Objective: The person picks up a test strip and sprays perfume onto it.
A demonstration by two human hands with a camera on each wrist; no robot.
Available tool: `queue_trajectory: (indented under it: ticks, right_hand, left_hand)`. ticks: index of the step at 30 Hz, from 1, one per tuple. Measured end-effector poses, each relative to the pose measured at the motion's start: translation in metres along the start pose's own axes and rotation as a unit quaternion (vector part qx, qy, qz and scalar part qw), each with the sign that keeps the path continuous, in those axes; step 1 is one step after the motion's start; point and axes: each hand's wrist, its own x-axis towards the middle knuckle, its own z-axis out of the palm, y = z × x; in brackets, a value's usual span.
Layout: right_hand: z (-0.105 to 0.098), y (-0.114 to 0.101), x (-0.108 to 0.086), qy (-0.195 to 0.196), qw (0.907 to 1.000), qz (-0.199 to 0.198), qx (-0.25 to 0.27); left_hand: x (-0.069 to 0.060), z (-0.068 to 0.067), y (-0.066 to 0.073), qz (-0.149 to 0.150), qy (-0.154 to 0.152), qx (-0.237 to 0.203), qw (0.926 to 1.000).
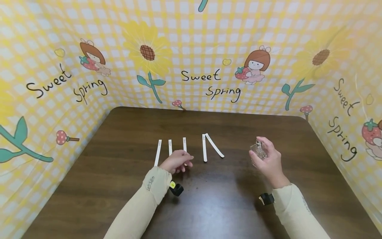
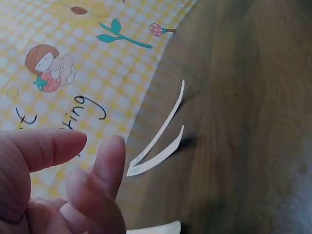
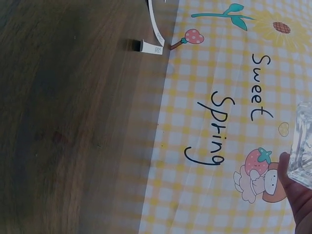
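My right hand [image 1: 273,162] holds a clear glass perfume bottle [image 1: 259,151] above the right of the table, a finger on its top. Part of the bottle [image 3: 303,151] shows at the right wrist view's edge. Over the middle-left strips, my left hand [image 1: 177,161] has loosely bent fingers [image 2: 111,163], thumb and fingertips apart with nothing between them. It partly covers two white paper test strips, one [image 1: 170,146] beside another [image 1: 184,143]. Further left lies a third strip [image 1: 158,152]. Right of this hand, an upright strip [image 1: 204,147] and a slanted strip [image 1: 215,146] nearly meet at their far ends.
The dark brown wooden table [image 1: 209,205] reaches back to a yellow checked cloth [image 1: 197,43] that hangs behind it and along both sides. A black wrist camera [image 1: 177,189] sits under the left sleeve, another camera [image 1: 266,199] beside the right one.
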Motion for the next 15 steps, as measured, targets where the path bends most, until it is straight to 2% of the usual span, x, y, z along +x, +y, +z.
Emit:
queue_trajectory:
  ticks: [6,11,15]
  right_hand:
    - [-0.004,0.0,-0.001,-0.005,1.0,0.002,-0.001]
    - [-0.003,0.0,0.0,-0.007,0.9999,-0.002,0.015]
    - [-0.003,0.001,-0.001,-0.004,0.9999,0.001,0.01]
  left_hand:
    - [0.013,0.016,0.009,-0.009,0.01,-0.01,0.9999]
    - [0.022,0.031,0.01,-0.012,0.002,-0.023,0.9997]
    - [0.026,0.041,0.014,-0.017,0.008,-0.007,0.9998]
